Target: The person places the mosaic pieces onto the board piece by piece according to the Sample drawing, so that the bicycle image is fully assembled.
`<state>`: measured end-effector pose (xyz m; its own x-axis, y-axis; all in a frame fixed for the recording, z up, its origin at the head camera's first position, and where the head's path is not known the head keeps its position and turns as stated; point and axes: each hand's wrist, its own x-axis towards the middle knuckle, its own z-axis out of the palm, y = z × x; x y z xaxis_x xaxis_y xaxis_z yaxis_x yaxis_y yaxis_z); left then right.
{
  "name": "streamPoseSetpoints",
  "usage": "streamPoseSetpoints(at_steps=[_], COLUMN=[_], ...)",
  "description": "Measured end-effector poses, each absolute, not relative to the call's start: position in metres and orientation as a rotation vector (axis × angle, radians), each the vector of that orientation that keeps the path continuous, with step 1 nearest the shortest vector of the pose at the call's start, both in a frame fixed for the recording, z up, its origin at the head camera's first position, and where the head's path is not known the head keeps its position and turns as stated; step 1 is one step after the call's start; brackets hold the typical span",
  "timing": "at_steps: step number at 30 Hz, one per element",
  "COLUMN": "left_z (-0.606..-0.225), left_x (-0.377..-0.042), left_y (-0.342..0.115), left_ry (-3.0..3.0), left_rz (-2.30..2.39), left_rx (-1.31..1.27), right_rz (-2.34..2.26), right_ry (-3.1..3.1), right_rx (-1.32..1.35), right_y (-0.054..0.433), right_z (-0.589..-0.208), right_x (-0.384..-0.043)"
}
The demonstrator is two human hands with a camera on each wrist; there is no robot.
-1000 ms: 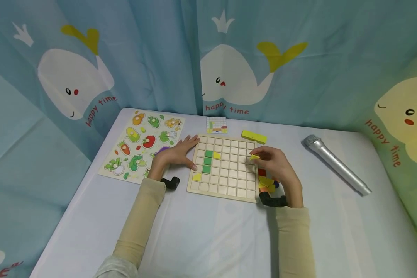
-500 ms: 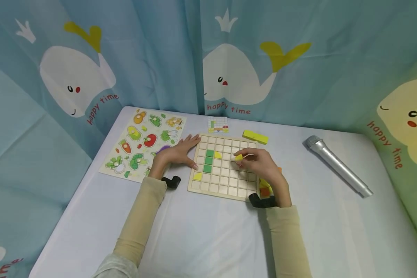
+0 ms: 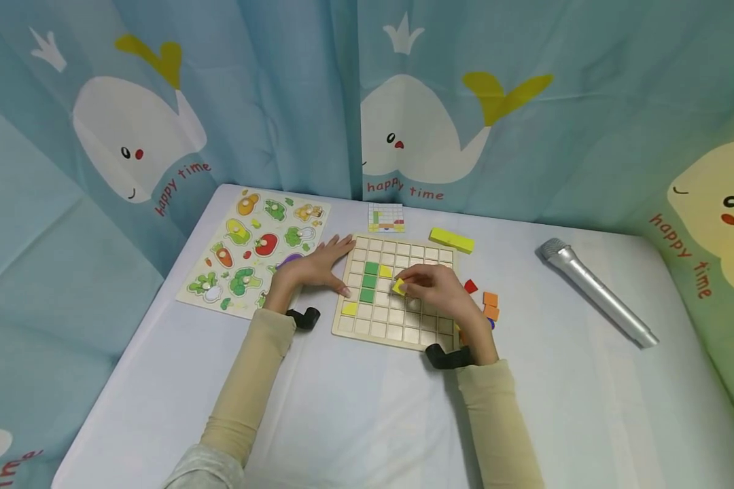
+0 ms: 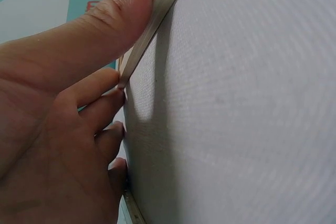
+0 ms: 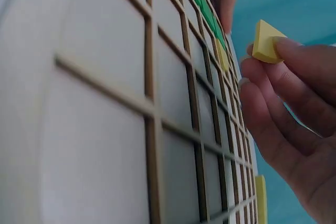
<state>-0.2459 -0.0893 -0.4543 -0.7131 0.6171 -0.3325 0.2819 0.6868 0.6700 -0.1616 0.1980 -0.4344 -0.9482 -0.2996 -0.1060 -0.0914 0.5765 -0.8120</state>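
Observation:
A wooden grid board [image 3: 395,333] lies on the white table, with several green squares [image 3: 369,282] in one column. One yellow piece [image 3: 385,271] sits right of the top green square, another yellow piece [image 3: 349,309] near the left edge. My right hand [image 3: 437,288] pinches a small yellow piece with one curved side [image 5: 265,45] between thumb and fingers, over the board's middle. On the board's left side rests my left hand [image 3: 318,268], fingers spread. The left wrist view shows its thumb on the wooden rim [image 4: 152,30] and the fingertips at the edge.
Right of the board lie loose orange pieces [image 3: 491,299] and a red piece [image 3: 470,286]. Behind it are a pattern card [image 3: 386,218] and a yellow bar [image 3: 451,240]. A vegetable puzzle board [image 3: 189,288] lies at left, a silver microphone [image 3: 599,292] at right.
My right hand has moved left from the board's right edge to its middle, carrying the yellow piece. Loose pieces it covered now show. My left hand stays at the board's left side.

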Motion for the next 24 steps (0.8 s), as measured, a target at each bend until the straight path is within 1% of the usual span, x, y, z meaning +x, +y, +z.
streamPoseSetpoints(at_steps=[14, 24], left_z=[-0.454, -0.452], left_x=[-0.248, -0.245], left_y=[-0.090, -0.089], left_ry=[2.361, 2.345], left_rz=[0.791, 0.802], left_rx=[0.686, 0.667], right_rz=[-1.208, -1.184], right_ry=[2.603, 2.564], right_rx=[-0.480, -0.502], right_y=[0.162, 0.143], right_z=[-0.442, -0.445], right_x=[-0.161, -0.155])
